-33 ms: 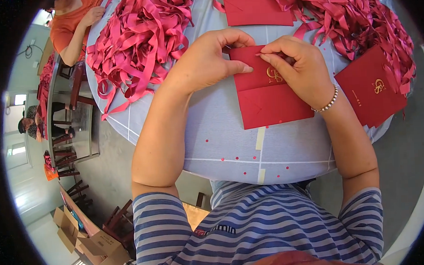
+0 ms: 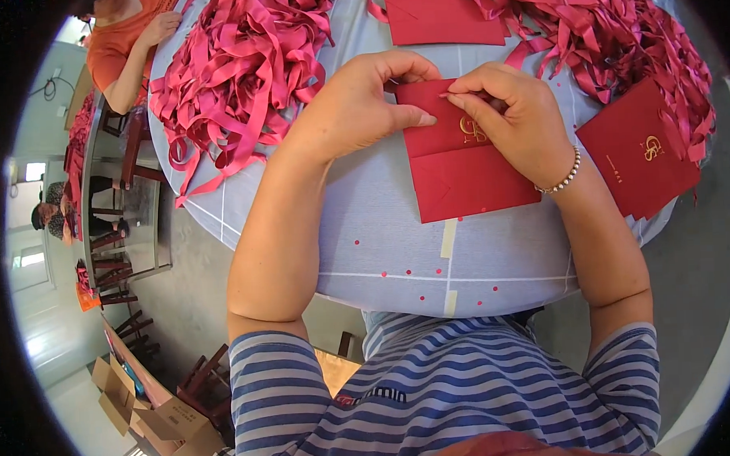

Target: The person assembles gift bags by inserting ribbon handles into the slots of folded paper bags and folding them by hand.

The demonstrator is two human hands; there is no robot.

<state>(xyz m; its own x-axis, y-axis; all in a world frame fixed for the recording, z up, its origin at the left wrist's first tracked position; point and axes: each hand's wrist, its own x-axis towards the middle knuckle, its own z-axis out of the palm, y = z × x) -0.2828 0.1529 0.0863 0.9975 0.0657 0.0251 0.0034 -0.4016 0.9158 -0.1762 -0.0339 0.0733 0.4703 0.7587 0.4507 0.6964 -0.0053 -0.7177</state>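
Observation:
A flat red paper bag with a gold emblem and a folded lower part lies on the table in front of me. My left hand grips its upper left edge, thumb on the face and fingers curled behind. At the top edge, the thumb and forefinger of my right hand are pinched together. A tiny pinkish tip shows between them, too small to name. My right hand partly covers the emblem. To the right lies a stack of similar red bags, and another red bag lies beyond my hands.
Tangled crimson ribbons are heaped at the far left and far right. Small red dots lie on the blue-grey tablecloth near its front edge. A person in orange sits at the far left. Cardboard boxes stand at the lower left.

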